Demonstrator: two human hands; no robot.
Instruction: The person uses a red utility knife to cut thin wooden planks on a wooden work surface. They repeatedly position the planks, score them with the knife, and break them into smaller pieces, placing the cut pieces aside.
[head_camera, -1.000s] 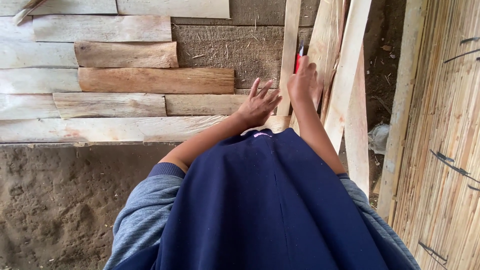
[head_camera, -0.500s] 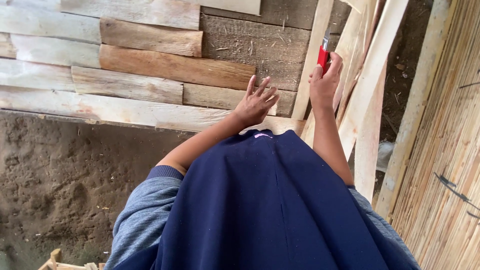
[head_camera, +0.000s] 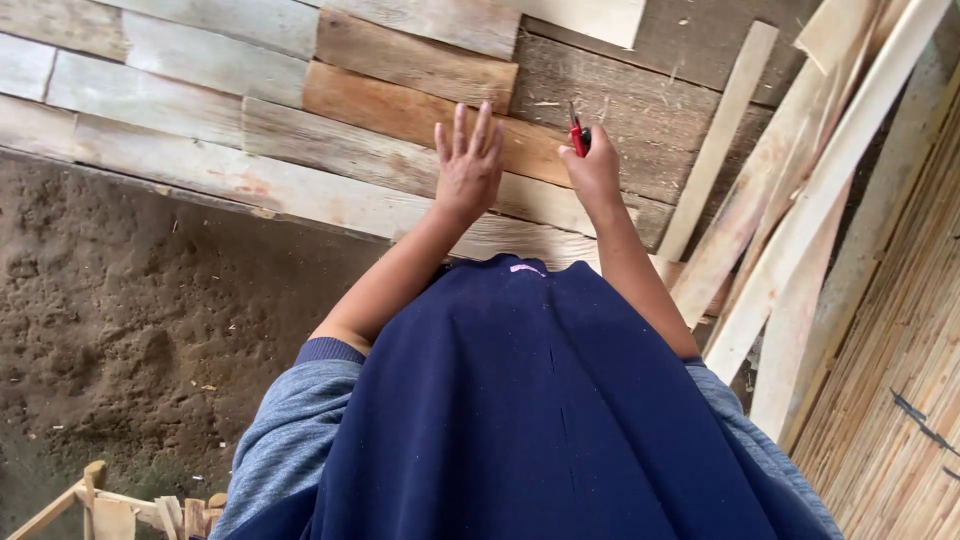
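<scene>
My left hand is spread flat, fingers apart, over the rough wooden planks of a low platform. My right hand is closed around a small red tool with a dark tip that points away from me, held over a brown plank just right of the left hand. Both forearms reach out from a dark blue garment with grey sleeves that fills the lower part of the view.
Several long pale wooden slats lean at an angle on the right. A woven bamboo wall stands at the far right. Bare dirt ground lies to the left, with a small wooden frame at the bottom left corner.
The view has swung right and down, so the planks have shifted up and left. Both hands have moved left along the planks, and the left hand has flattened out.
</scene>
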